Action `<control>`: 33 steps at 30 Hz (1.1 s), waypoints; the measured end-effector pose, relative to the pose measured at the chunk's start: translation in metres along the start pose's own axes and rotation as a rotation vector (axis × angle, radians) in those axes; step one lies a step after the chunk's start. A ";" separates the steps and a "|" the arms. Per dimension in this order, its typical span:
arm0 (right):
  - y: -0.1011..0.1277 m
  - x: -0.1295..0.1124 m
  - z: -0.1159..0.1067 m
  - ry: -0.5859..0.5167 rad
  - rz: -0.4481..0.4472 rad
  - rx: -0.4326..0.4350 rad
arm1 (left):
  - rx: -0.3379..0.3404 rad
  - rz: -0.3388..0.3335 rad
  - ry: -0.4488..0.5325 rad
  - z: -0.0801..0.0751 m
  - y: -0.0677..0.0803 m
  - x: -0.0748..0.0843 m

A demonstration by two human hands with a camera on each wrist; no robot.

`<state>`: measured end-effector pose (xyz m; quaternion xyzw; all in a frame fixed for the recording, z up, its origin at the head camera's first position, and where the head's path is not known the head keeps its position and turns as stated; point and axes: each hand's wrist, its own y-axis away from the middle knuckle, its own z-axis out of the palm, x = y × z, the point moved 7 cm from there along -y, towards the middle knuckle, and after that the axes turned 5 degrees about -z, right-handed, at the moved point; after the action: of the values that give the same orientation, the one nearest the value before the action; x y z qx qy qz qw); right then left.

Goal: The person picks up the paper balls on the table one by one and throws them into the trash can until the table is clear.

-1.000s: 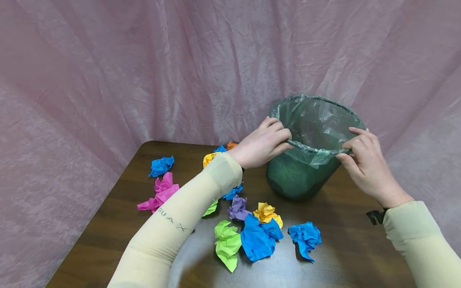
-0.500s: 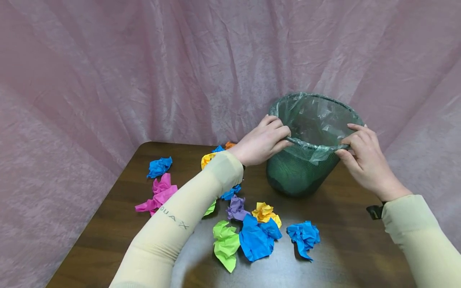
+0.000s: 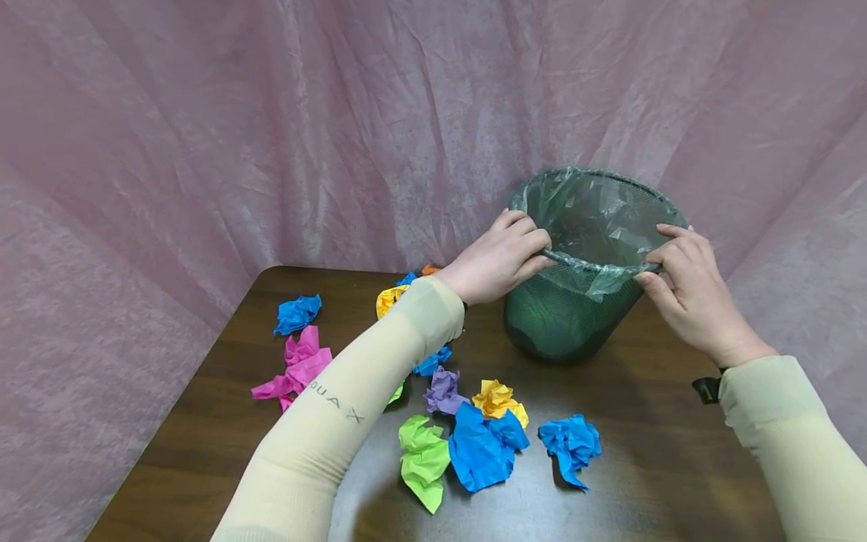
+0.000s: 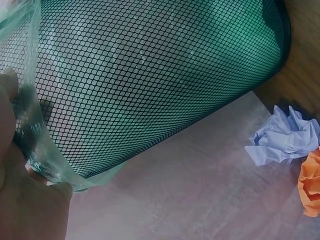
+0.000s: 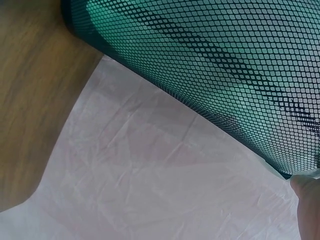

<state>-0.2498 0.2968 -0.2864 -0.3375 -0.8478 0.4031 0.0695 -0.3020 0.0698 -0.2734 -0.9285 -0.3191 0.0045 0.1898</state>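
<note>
Gripping green mesh wastebasket (image 3: 572, 316) rim at the bench's (image 3: 650, 467) back edge: left hand (image 3: 497, 260), right hand (image 3: 687, 301) both clenched on it | risk: thin bag liner (image 3: 596, 226) slips off; basket may tip onto crumpled papers (image 3: 484, 448).

A green mesh wastebasket (image 3: 565, 320), lined with a thin green bag (image 3: 596, 226), stands upright on the table.

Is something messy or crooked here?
Yes. Crumpled paper balls lie scattered over the table instead of in the bin. The bin leans toward the person, with the left hand and right hand gripping its rim.
</note>
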 end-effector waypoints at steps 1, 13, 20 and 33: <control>0.000 0.000 0.000 0.001 -0.001 0.000 | 0.001 0.002 0.005 0.000 -0.001 0.000; 0.004 0.002 0.000 0.007 0.072 -0.048 | -0.035 -0.108 -0.074 0.000 0.001 -0.002; 0.009 0.008 0.000 0.076 0.149 -0.079 | -0.017 -0.133 -0.068 0.006 0.003 -0.003; 0.022 0.009 -0.001 0.080 0.183 -0.092 | -0.008 -0.113 -0.005 0.013 0.018 -0.014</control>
<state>-0.2445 0.3131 -0.3032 -0.4322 -0.8276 0.3545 0.0508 -0.3042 0.0525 -0.2936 -0.9098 -0.3713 -0.0052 0.1856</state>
